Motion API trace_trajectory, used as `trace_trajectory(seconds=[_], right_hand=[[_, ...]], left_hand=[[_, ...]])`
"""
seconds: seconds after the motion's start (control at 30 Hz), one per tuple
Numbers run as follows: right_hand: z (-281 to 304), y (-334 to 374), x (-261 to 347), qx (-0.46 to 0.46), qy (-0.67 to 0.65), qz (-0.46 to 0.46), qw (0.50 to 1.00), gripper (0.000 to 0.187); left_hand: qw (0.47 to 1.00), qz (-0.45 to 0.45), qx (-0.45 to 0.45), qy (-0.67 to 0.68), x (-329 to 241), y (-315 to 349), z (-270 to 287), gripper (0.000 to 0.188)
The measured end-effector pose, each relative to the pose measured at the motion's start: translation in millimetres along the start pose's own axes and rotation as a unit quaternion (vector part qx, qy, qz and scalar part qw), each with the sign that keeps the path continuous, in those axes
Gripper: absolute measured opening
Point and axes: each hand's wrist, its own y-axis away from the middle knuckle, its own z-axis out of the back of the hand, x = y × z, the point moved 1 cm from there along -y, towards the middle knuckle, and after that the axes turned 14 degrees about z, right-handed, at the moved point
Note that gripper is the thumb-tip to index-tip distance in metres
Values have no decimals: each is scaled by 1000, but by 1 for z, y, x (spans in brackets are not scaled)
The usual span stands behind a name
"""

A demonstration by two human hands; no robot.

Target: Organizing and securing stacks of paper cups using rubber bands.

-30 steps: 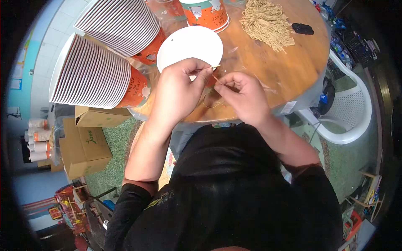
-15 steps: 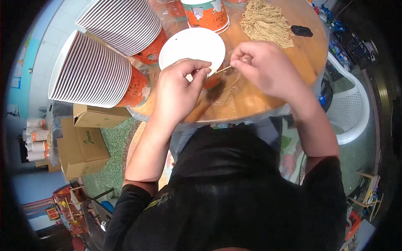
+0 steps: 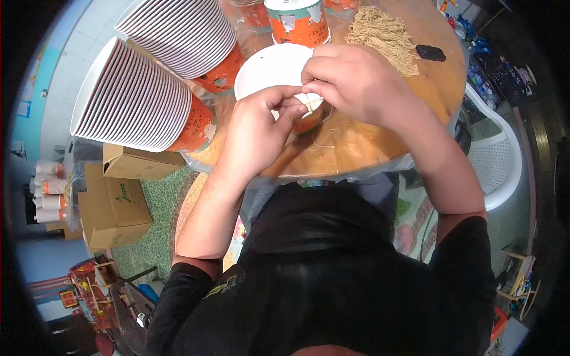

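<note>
A paper bucket, white inside and orange outside, stands in front of me with its mouth up. A small dark hole shows near its far-left rim. At its near rim my left hand pinches a thin tan string between thumb and fingers. My right hand is closed on the same string, its fingertips close beside the left ones. A loose end of the string trails on the table below the hands. Fingers partly cover the bucket's near-right rim.
Two leaning stacks of nested buckets fill the left of the round wooden table. Beyond stands another orange bucket. A bundle of tan strings and a black object lie right. A white chair stands beside the table.
My right hand has moved left, up to my left hand, and the string stretched between them has shortened. The view has shifted slightly.
</note>
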Motion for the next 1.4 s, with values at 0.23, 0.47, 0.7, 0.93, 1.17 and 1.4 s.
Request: trace_trajectory(seconds=[0.23,0.47,0.7,0.93,1.17,1.4], right_hand=[[-12,10,-3,-67,-70,8,995,17],[-41,31,41,-295,-107,-167,935,21],[-66,46,73,-317,-66,-188,927,27],[-67,40,70,-280,-148,-271,909,17],[-65,37,63,-234,-234,-343,879,11],[-54,37,62,-257,-500,-441,700,16]], left_hand=[[996,36,70,31,-8,-9,4,22],[997,35,52,37,-2,-12,-3,15],[996,37,60,48,2,-14,-3,9],[997,10,46,66,0,-10,-2,16],[997,-2,56,55,1,-10,-1,15],[988,-117,-50,81,11,-7,-9,17]])
